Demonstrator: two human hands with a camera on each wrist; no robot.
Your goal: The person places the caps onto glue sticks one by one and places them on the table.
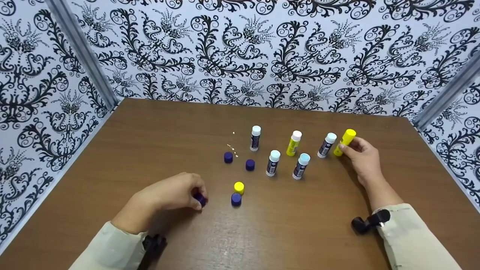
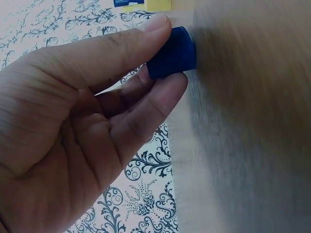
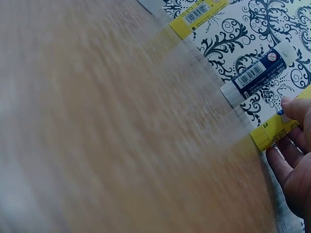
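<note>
My left hand [image 1: 170,193] pinches a dark blue cap [image 2: 175,53] between thumb and fingertips, low over the front left of the table. At the far right, my right hand [image 1: 363,159] holds a yellow glue stick [image 1: 345,141], which stands upright with a yellow top. Just left of it is a navy glue stick [image 1: 327,145] with a pale top. A yellow glue stick with a white top [image 1: 293,144] and more navy ones, [image 1: 255,138] among them, stand around the middle. Between the hands lie a yellow cap [image 1: 239,187] and a blue cap [image 1: 236,199], side by side.
Two more blue caps, one nearer the left [image 1: 228,157] and one nearer the glue sticks [image 1: 250,164], lie on the brown table [image 1: 168,127]. Small pale crumbs [image 1: 231,148] are scattered behind them. Patterned walls [image 1: 240,48] rise at the table's back and sides.
</note>
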